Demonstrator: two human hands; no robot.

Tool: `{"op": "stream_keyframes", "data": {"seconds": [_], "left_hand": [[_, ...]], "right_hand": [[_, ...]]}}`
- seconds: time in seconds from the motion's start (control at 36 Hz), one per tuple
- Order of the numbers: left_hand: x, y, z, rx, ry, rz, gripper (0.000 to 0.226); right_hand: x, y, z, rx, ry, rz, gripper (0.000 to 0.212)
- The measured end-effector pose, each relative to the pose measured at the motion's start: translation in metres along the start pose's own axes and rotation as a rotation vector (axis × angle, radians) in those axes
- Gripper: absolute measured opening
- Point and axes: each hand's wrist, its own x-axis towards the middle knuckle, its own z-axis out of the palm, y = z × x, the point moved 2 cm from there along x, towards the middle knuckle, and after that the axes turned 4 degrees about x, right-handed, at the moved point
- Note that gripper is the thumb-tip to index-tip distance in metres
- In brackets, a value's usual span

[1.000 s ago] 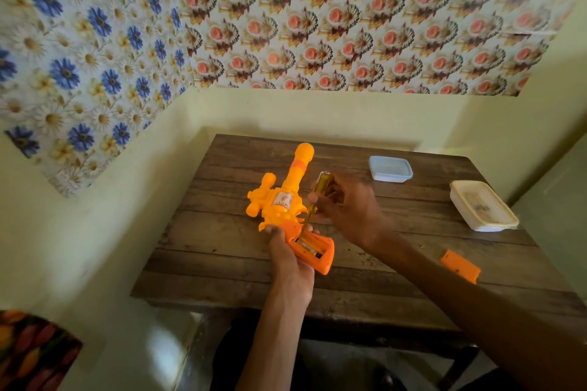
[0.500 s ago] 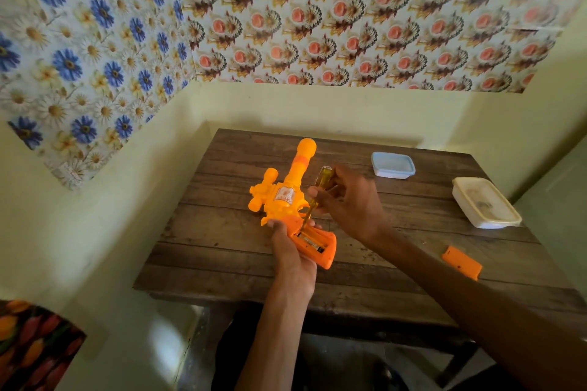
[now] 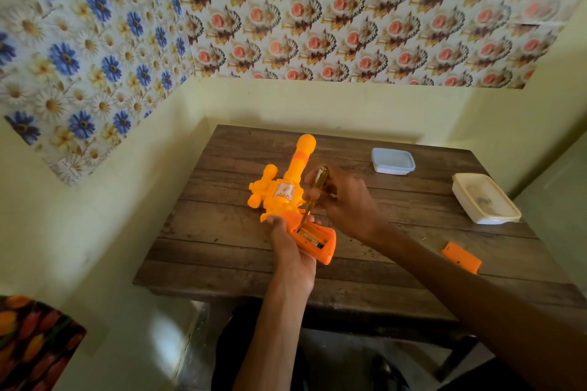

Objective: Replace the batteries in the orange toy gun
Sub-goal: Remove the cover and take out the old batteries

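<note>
Two containers stood on the brown plank wooden counter, both beyond and to the right of the fingers. The nearer was a small pale blue plastic box with its lid on, its contents hidden. Farther right sat a white rectangular plastic tub with something dark and blurred inside.

One orange plastic toy gun lay on the counter, barrel pointing away. The fingers of the left hand were wrapped around its grip, holding it down. The grip's open battery compartment showed something metallic inside. The fingers of the right hand pinched one screwdriver with a clear yellow handle, its tip down in that compartment. One loose flat orange cover lay well to the right of both hands.
</note>
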Motion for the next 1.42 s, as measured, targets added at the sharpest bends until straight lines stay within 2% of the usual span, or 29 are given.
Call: {"op": "stream_keyframes", "data": {"seconds": [0.17, 0.25, 0.31, 0.33, 0.44, 0.58, 0.64, 0.72, 0.78, 0.83, 0.97, 1.06, 1.22, 1.28, 1.33, 1.42], "left_hand": [[0.001, -0.003, 0.001, 0.067, -0.002, 0.038, 0.061], [0.003, -0.004, -0.001, 0.102, 0.003, 0.040, 0.063], [0.001, -0.004, 0.000, 0.114, 0.003, 0.039, 0.060], [0.000, -0.004, 0.002, 0.124, 0.000, 0.040, 0.058], [-0.002, -0.004, 0.004, 0.139, -0.006, 0.016, 0.054], [0.000, -0.002, 0.002, 0.113, -0.011, -0.012, 0.056], [0.000, -0.002, 0.001, 0.100, -0.010, -0.014, 0.055], [-0.001, -0.002, 0.001, 0.075, -0.001, -0.028, 0.051], [-0.003, -0.001, 0.002, 0.073, 0.016, -0.035, 0.048], [-0.005, -0.001, 0.003, 0.082, 0.041, -0.045, 0.046], [-0.007, -0.003, 0.005, 0.099, 0.059, -0.041, 0.055], [-0.009, -0.002, 0.006, 0.097, 0.051, -0.031, 0.057], [-0.009, -0.002, 0.006, 0.099, 0.047, -0.020, 0.051], [-0.006, -0.002, 0.005, 0.076, 0.044, -0.021, 0.048], [-0.004, -0.002, 0.006, 0.061, 0.042, -0.004, 0.046], [-0.003, -0.003, 0.008, 0.074, 0.023, 0.042, 0.045]], "right_hand": [[0.032, -0.007, 0.002, -0.059, -0.181, 0.170, 0.027], [0.052, -0.011, 0.004, -0.047, -0.335, 0.264, 0.022], [0.061, -0.016, 0.007, -0.042, -0.461, 0.324, 0.008], [0.066, -0.020, 0.009, -0.067, -0.514, 0.346, 0.009], [0.080, -0.013, 0.020, -0.058, -0.623, 0.428, 0.029], [0.069, -0.011, 0.015, 0.330, -0.397, 0.450, 0.018], [0.060, -0.012, 0.007, 0.333, -0.387, 0.420, 0.017], [0.039, -0.012, -0.002, -0.007, -0.496, 0.266, 0.015], [0.025, -0.009, -0.007, -0.207, -0.483, 0.100, 0.025], [0.010, -0.005, -0.009, -0.291, -0.444, -0.025, 0.026], [-0.010, -0.003, -0.012, -0.463, -0.514, 0.030, 0.030], [-0.013, 0.000, -0.007, -0.461, -0.451, 0.020, 0.029], [-0.015, 0.011, -0.003, -0.303, -0.321, 0.073, 0.021], [-0.018, 0.015, -0.007, -0.238, -0.240, 0.144, 0.016], [-0.023, 0.016, -0.012, -0.001, -0.114, 0.293, 0.006], [-0.034, 0.024, -0.022, 0.546, 0.129, 0.650, 0.021]]}}
